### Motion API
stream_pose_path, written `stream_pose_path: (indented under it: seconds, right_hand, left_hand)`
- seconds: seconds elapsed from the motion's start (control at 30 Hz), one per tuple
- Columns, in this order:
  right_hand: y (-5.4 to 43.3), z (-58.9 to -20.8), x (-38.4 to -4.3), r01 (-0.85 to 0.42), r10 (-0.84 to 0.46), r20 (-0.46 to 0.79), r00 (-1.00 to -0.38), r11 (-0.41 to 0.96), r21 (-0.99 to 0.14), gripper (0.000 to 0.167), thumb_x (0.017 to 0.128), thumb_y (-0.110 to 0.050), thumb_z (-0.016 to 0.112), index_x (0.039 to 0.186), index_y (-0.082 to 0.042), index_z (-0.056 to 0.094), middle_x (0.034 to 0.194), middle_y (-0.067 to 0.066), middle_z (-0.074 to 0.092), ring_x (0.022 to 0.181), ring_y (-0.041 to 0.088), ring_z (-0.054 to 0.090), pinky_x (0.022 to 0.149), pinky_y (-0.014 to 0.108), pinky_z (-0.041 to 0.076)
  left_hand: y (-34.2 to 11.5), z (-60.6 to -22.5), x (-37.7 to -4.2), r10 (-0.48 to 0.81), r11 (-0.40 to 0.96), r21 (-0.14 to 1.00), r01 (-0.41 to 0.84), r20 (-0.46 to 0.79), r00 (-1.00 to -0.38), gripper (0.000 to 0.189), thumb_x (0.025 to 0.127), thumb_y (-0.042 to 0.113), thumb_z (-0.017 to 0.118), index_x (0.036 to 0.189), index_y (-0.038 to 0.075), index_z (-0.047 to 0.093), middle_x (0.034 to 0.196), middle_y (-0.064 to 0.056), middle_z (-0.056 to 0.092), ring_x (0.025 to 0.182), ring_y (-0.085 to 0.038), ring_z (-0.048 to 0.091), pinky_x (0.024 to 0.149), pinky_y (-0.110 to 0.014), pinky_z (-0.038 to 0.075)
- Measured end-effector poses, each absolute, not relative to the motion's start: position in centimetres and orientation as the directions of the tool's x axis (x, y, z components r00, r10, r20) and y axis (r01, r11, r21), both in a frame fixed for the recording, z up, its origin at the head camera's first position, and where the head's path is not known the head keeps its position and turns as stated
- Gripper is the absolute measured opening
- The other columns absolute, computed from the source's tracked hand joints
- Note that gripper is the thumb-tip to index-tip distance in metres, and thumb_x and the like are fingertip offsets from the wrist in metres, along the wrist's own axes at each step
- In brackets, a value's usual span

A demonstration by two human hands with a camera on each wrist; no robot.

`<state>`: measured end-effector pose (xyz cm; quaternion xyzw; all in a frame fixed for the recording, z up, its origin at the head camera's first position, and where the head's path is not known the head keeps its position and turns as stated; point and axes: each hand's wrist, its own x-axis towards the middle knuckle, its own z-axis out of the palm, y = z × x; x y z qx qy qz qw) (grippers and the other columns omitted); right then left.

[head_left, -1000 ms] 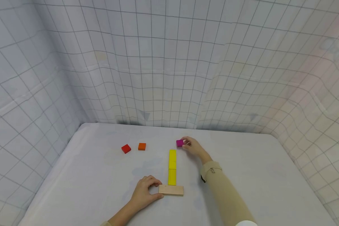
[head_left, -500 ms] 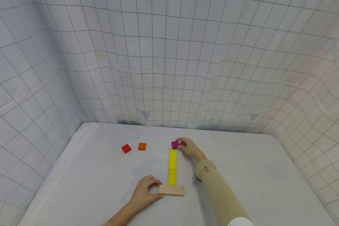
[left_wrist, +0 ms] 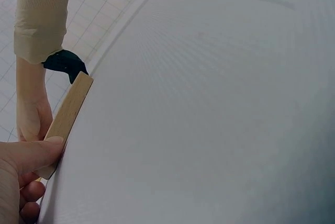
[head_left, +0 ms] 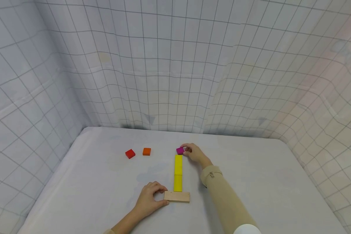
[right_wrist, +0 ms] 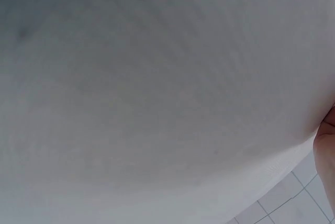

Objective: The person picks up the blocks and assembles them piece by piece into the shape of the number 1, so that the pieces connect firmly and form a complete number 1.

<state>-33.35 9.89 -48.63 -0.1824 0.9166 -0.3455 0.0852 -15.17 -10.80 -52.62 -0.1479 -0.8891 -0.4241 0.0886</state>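
The natural-wood rectangular block [head_left: 176, 196] is the landmark here, lying crosswise on the white tablecloth [head_left: 260, 185]. The left hand [head_left: 149, 200] grips its left end between thumb and fingers; the left-wrist view shows the thumb laid along one face. From the middle of the wooden block's far side, a straight row of yellow blocks [head_left: 178, 175] runs directly away from it, a seam crossing the row. Farther from the wooden block, at the row's far end, the right hand [head_left: 194, 153] pinches a small purple block [head_left: 179, 151], turned slightly askew; whether it touches the yellow I cannot tell. Well beyond the wooden block and to its left lie a square orange block [head_left: 146, 151] and, farther left, a square red block [head_left: 130, 154], turned cornerwise.
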Motion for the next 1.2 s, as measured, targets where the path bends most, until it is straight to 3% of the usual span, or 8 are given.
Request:
stream_pose_path:
  seconds: [0.7, 1.2]
  right_hand:
    - [10.13, -48.98, -33.68, -0.24, -0.389, -0.077, -0.918, 0.698, -0.674, 0.029, 0.089, -0.01, 0.057, 0.117, -0.016, 0.061, 0.104, 0.008, 0.054, 0.09, 0.021, 0.047, 0.085, 0.037, 0.041]
    - [10.3, -48.99, -33.68, -0.267, -0.426, -0.056, -0.903, 0.659, -0.703, 0.034, 0.088, -0.008, 0.059, 0.122, -0.011, 0.055, 0.098, 0.007, 0.053, 0.086, 0.019, 0.046, 0.081, 0.033, 0.039]
  left_hand:
    - [-10.73, -52.54, -15.14, 0.18, 0.597, 0.73, 0.333, 0.283, -0.942, 0.033, 0.059, 0.025, 0.084, 0.086, 0.023, 0.066, 0.077, 0.018, 0.051, 0.075, -0.003, 0.042, 0.069, -0.026, 0.035]
    - [-10.75, -52.57, -15.09, 0.185, 0.603, 0.725, 0.332, 0.278, -0.943, 0.033, 0.059, 0.026, 0.084, 0.086, 0.023, 0.065, 0.078, 0.018, 0.051, 0.075, -0.003, 0.042, 0.07, -0.027, 0.035]
